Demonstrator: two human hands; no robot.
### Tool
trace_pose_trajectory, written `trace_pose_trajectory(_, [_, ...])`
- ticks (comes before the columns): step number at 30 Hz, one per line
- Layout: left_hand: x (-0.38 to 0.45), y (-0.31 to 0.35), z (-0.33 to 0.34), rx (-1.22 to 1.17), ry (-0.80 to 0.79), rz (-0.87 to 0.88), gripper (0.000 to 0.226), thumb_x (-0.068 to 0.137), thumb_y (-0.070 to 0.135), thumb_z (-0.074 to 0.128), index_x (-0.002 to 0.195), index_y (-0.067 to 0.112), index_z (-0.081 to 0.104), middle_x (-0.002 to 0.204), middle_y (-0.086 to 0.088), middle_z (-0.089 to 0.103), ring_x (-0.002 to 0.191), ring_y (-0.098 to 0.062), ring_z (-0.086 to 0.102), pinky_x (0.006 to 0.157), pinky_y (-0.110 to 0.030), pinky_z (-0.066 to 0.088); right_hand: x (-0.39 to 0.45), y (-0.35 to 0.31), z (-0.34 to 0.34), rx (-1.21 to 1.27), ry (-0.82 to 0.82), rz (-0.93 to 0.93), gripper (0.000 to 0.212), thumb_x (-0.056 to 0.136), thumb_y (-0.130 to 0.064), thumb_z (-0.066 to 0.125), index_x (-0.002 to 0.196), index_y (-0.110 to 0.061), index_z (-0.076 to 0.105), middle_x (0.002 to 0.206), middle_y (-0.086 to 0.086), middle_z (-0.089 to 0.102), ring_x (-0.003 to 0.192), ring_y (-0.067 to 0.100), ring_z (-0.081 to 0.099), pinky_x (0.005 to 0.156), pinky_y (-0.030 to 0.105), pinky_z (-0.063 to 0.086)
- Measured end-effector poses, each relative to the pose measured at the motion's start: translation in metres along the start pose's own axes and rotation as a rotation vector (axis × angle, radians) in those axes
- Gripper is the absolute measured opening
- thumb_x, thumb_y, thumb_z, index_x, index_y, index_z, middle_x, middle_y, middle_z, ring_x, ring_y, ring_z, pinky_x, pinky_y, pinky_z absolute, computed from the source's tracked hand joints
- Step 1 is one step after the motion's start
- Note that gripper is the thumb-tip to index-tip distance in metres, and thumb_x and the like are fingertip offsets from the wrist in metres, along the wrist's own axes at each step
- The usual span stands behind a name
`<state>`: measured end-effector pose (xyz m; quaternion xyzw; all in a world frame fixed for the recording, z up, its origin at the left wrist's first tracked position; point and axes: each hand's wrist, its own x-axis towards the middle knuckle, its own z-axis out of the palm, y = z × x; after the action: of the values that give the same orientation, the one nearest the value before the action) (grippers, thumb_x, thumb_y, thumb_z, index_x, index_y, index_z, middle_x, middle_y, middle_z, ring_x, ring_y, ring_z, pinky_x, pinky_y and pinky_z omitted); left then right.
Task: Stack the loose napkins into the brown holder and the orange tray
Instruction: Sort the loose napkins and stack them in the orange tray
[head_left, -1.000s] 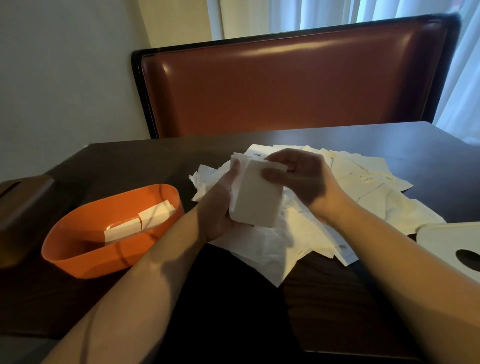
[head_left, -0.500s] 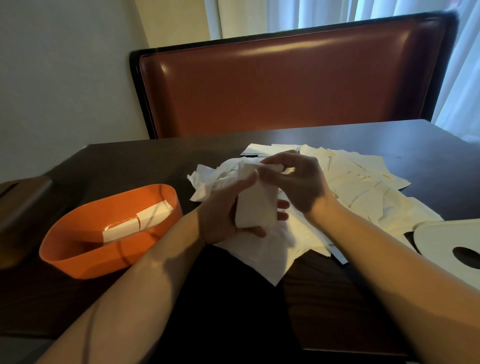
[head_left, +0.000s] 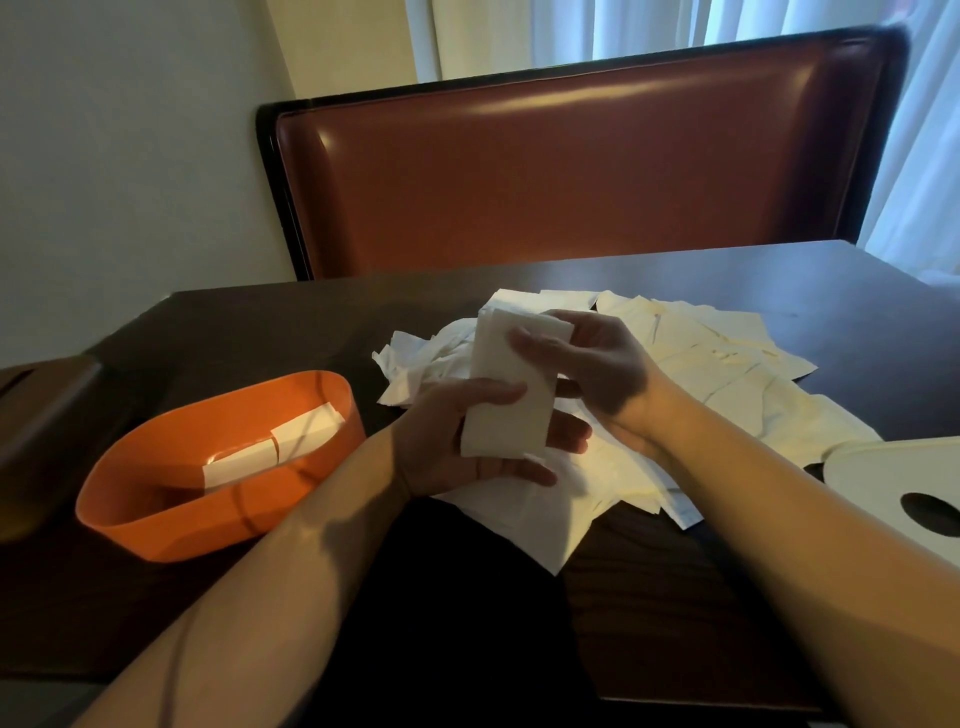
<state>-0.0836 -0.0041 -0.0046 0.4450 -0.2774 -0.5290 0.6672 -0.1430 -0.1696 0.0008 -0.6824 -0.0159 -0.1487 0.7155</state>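
A folded white napkin stack (head_left: 511, 395) stands upright between both hands above the table. My left hand (head_left: 457, 436) grips its lower end, thumb across the front and fingers underneath. My right hand (head_left: 587, 364) pinches its upper right edge. Under and behind the hands lies a spread pile of loose napkins (head_left: 691, 364). The orange tray (head_left: 156, 514) sits at the left and holds two folded napkins (head_left: 275, 447). The brown holder (head_left: 41, 431) shows at the far left edge, partly cut off.
The dark wooden table (head_left: 675, 613) carries everything. A white lid with a dark oval hole (head_left: 904, 493) lies at the right edge. A red-brown padded bench back (head_left: 571, 171) stands behind the table, with curtains beyond it.
The napkin stack has been turned and squared upright. My left hand shifted its grip to the stack's lower end and my right hand moved to the top edge.
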Motion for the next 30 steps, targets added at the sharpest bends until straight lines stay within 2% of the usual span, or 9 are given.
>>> trace_pose_trajectory(4, [0.002, 0.000, -0.004, 0.003, -0.024, -0.020, 0.041, 0.075, 0.029, 0.079, 0.113, 0.016, 0.072, 0.101, -0.017, 0.061, 0.092, -0.029, 0.060, 0.070, -0.038, 0.056, 0.001, 0.002, 0.000, -0.048, -0.008, -0.022, 0.009, 0.089, -0.018, 0.068, 0.096, -0.014, 0.073, 0.083, -0.005, 0.074, 0.083, 0.012, 0.071, 0.073, 0.030, 0.059])
trace_pose_trajectory(7, [0.002, -0.001, -0.005, 0.006, 0.031, -0.043, 0.042, 0.082, 0.030, 0.068, 0.120, 0.012, 0.067, 0.094, -0.014, 0.060, 0.082, -0.025, 0.059, 0.062, -0.032, 0.054, 0.002, -0.001, -0.005, -0.116, -0.002, -0.040, 0.019, 0.091, -0.031, 0.064, 0.099, -0.016, 0.073, 0.089, -0.005, 0.074, 0.087, 0.010, 0.070, 0.072, 0.024, 0.056])
trace_pose_trajectory(9, [0.003, -0.001, -0.003, 0.016, 0.116, -0.039, 0.041, 0.088, 0.031, 0.058, 0.124, 0.012, 0.058, 0.091, -0.014, 0.061, 0.077, -0.023, 0.060, 0.055, -0.030, 0.051, 0.005, -0.003, -0.016, -0.281, 0.111, -0.093, 0.039, 0.092, -0.044, 0.057, 0.102, -0.010, 0.071, 0.095, 0.004, 0.073, 0.087, 0.013, 0.068, 0.077, 0.024, 0.054])
trace_pose_trajectory(11, [0.005, 0.002, 0.000, 0.044, 0.211, -0.030, 0.038, 0.095, 0.037, 0.051, 0.126, 0.015, 0.055, 0.089, -0.014, 0.064, 0.075, -0.024, 0.064, 0.047, -0.029, 0.049, 0.010, -0.001, -0.033, -0.482, 0.324, -0.165, 0.050, 0.097, -0.044, 0.056, 0.093, 0.004, 0.067, 0.087, 0.022, 0.067, 0.073, 0.016, 0.059, 0.070, 0.026, 0.047])
trace_pose_trajectory(14, [0.006, 0.005, 0.004, 0.084, 0.288, -0.050, 0.047, 0.099, 0.050, 0.036, 0.126, 0.017, 0.056, 0.096, -0.017, 0.070, 0.081, -0.027, 0.070, 0.043, -0.029, 0.052, 0.015, 0.006, -0.057, -0.680, 0.562, -0.086, 0.040, 0.095, -0.034, 0.060, 0.087, 0.004, 0.066, 0.084, 0.022, 0.068, 0.070, 0.023, 0.059, 0.067, 0.034, 0.047])
trace_pose_trajectory(17, [0.006, 0.005, 0.004, 0.073, 0.304, -0.032, 0.046, 0.099, 0.052, 0.036, 0.123, 0.018, 0.056, 0.107, -0.020, 0.071, 0.092, -0.031, 0.071, 0.046, -0.031, 0.056, 0.019, 0.020, -0.070, -0.925, 0.482, 0.086, 0.040, 0.093, -0.034, 0.060, 0.088, 0.004, 0.070, 0.087, 0.023, 0.070, 0.083, 0.037, 0.063, 0.077, 0.043, 0.052])
trace_pose_trajectory(22, [0.005, 0.004, 0.004, 0.022, 0.305, 0.018, 0.047, 0.089, 0.046, 0.050, 0.128, 0.020, 0.054, 0.115, -0.019, 0.070, 0.104, -0.031, 0.069, 0.060, -0.033, 0.060, 0.022, 0.028, -0.070, -1.167, 0.308, 0.238, 0.043, 0.091, -0.048, 0.061, 0.079, -0.008, 0.070, 0.078, 0.011, 0.066, 0.088, 0.033, 0.057, 0.069, 0.037, 0.042])
trace_pose_trajectory(26, [0.004, 0.005, 0.005, 0.007, 0.308, 0.055, 0.049, 0.085, 0.047, 0.052, 0.128, 0.024, 0.054, 0.117, -0.018, 0.069, 0.104, -0.028, 0.069, 0.067, -0.034, 0.057, 0.024, 0.028, -0.064, -1.250, 0.279, 0.255, 0.043, 0.090, -0.054, 0.060, 0.076, -0.014, 0.066, 0.074, 0.002, 0.060, 0.093, 0.028, 0.049, 0.077, 0.036, 0.031])
trace_pose_trajectory(30, [0.004, 0.005, 0.004, 0.006, 0.327, 0.065, 0.048, 0.085, 0.047, 0.052, 0.128, 0.023, 0.054, 0.114, -0.016, 0.070, 0.099, -0.026, 0.070, 0.064, -0.033, 0.055, 0.030, 0.028, -0.059, -1.173, 0.284, 0.313, 0.039, 0.087, -0.046, 0.066, 0.066, -0.014, 0.060, 0.060, 0.000, 0.056, 0.078, 0.023, 0.052, 0.080, 0.038, 0.027])
